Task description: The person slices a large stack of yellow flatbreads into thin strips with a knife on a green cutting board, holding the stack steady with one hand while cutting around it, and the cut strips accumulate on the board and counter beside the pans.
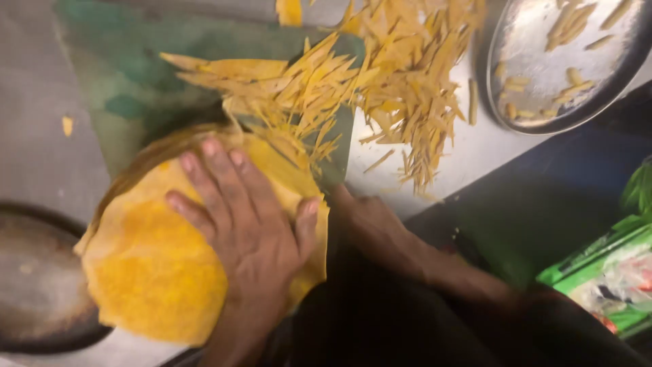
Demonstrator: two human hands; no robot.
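Slicing under way: left hand (234,217) lies spread flat on the yellow stack (156,272), at seven o'clock on the green board (122,75). Right hand (370,228) is blurred, grip unclear, blade (336,153) just above. Strips (380,81) pile at one o'clock. Likely next: fingers stay back from the edge.

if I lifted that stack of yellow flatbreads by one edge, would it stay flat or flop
Probably flop: the stack of yellow flatbreads has thin, wavy edges drooping under the left hand. The sheets look loose, so they may slide apart. The cut strips suggest it tears easily.
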